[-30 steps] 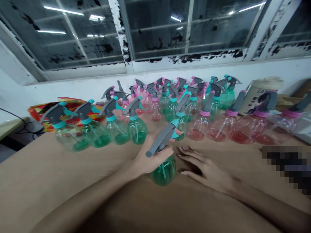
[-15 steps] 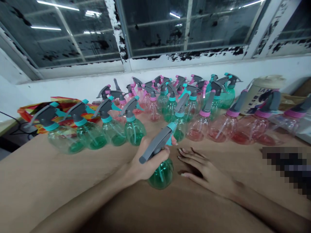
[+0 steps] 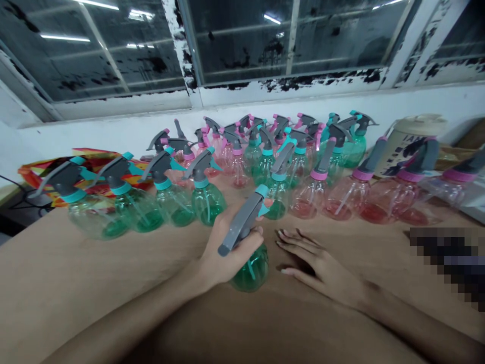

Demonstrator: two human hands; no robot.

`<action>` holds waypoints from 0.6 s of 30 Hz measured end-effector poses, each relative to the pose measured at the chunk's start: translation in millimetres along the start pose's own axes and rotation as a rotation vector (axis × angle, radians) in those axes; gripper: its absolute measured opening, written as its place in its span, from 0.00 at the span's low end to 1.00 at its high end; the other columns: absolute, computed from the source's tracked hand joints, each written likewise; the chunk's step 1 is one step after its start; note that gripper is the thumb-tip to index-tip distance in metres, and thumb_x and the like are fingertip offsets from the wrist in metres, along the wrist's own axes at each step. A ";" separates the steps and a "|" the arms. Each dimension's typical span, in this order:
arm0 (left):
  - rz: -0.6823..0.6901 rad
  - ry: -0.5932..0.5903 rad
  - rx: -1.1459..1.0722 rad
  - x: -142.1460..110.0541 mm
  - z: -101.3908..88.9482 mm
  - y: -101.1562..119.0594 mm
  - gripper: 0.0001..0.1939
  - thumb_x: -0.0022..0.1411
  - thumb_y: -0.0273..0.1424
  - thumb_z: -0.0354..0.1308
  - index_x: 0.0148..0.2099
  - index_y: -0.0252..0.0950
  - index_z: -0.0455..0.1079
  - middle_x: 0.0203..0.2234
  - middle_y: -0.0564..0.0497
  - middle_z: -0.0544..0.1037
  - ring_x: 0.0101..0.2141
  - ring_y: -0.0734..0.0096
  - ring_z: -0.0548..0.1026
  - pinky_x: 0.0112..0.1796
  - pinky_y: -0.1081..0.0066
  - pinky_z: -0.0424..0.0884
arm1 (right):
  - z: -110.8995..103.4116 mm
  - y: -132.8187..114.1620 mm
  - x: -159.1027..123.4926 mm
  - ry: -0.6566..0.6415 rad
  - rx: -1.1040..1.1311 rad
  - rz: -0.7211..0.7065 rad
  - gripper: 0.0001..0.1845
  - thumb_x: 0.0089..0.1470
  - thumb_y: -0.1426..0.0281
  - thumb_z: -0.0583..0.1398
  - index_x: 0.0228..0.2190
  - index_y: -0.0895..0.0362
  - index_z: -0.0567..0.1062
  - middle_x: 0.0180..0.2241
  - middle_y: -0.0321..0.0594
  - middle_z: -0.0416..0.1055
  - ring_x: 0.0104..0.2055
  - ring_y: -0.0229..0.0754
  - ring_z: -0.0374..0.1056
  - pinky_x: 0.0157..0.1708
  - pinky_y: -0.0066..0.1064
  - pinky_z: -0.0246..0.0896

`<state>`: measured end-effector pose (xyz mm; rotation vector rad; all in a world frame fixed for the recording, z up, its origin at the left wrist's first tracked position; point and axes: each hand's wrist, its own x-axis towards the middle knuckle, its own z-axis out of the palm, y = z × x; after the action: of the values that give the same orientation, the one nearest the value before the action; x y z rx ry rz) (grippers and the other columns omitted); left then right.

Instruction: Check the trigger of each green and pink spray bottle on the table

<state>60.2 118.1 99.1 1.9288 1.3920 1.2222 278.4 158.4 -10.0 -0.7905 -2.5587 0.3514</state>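
My left hand (image 3: pixel 229 247) is wrapped round the neck of a green spray bottle (image 3: pixel 250 270) with a grey and teal trigger head. The bottle stands on the brown table (image 3: pixel 151 273), its nozzle turned away from me; the fingers partly hide its collar. To its right my right hand (image 3: pixel 318 263) rests on the table with fingers stretched out, holding nothing. Just beyond the hands stands a row of spray bottles: green ones, such as a green bottle (image 3: pixel 207 205), on the left, and pink ones, such as a pink bottle (image 3: pixel 307 199), on the right.
More green and pink spray bottles crowd behind the front row, near the white wall (image 3: pixel 125 129). A red and yellow bag (image 3: pixel 34 174) lies at the left. A printed beige container (image 3: pixel 407 144) stands at the back right. A pixelated dark patch (image 3: pixel 450 260) covers the right edge.
My left hand still grips the green spray bottle, whose head has tilted very slightly. The right hand has stayed in place. The view has shifted a little.
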 end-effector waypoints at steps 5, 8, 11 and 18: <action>-0.034 0.113 0.013 -2.7 4.5 -1.8 0.10 0.53 0.26 0.52 0.38 0.41 0.70 0.31 0.52 0.77 0.33 0.67 0.75 0.38 0.66 0.73 | -0.2 -5.2 -1.9 0.056 -0.089 0.086 0.31 0.58 0.57 0.54 0.60 0.54 0.58 0.60 0.46 0.59 0.61 0.49 0.55 0.56 0.49 0.57; -0.034 0.096 0.014 -2.1 4.4 -2.2 0.16 0.52 0.26 0.52 0.44 0.42 0.69 0.33 0.51 0.76 0.34 0.66 0.75 0.39 0.64 0.72 | -1.3 -6.6 -1.6 0.075 -0.104 0.084 0.29 0.58 0.57 0.55 0.58 0.54 0.61 0.58 0.45 0.62 0.60 0.50 0.57 0.55 0.49 0.59; -0.031 0.066 -0.012 -0.9 3.1 -2.8 0.21 0.51 0.24 0.52 0.48 0.42 0.69 0.34 0.52 0.77 0.34 0.66 0.75 0.40 0.65 0.72 | -1.3 -4.9 -1.3 0.075 -0.094 0.077 0.29 0.58 0.57 0.55 0.57 0.54 0.62 0.58 0.45 0.62 0.60 0.50 0.57 0.56 0.49 0.58; -0.055 0.001 -0.062 -0.2 1.1 -5.2 0.23 0.52 0.24 0.53 0.51 0.42 0.68 0.33 0.53 0.78 0.28 0.70 0.75 0.31 0.71 0.73 | 0.5 4.2 -3.6 0.030 -0.067 0.075 0.28 0.58 0.58 0.54 0.57 0.55 0.62 0.59 0.44 0.61 0.61 0.48 0.54 0.58 0.49 0.54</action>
<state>58.5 120.0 94.5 1.8366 1.3820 1.2266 282.7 159.6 -13.1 -0.9108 -2.5291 0.2762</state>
